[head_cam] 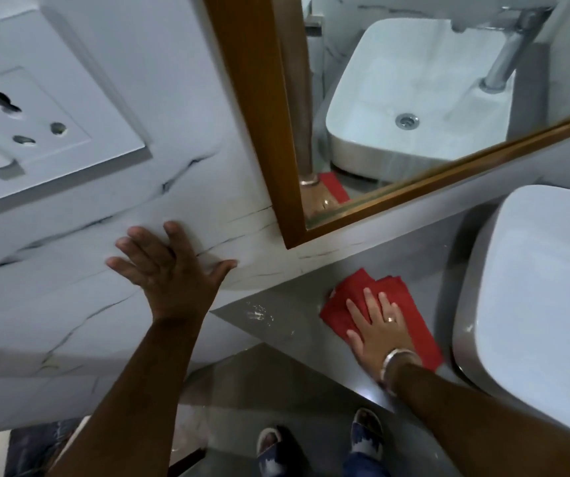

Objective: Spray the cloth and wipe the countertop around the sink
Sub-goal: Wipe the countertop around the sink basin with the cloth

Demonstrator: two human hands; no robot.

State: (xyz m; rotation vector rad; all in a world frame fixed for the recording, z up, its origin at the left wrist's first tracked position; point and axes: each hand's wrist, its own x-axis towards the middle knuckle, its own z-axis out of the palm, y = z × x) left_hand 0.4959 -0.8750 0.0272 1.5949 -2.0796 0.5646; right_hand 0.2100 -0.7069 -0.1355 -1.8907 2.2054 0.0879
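A red cloth [411,304] lies flat on the grey countertop [276,301], just left of the white basin [535,287]. My right hand [376,325] presses down on the cloth with fingers spread, a ring on one finger and a metal bangle at the wrist. My left hand [170,266] rests flat with fingers apart against the white marble wall to the left, holding nothing. A wet patch [259,313] glistens on the countertop near its left corner. No spray bottle is in view.
A wood-framed mirror [431,98] hangs above the countertop and reflects the basin, tap and cloth. A white wall socket [25,122] sits at the upper left. My feet in slippers [314,442] stand on the tiled floor below the counter edge.
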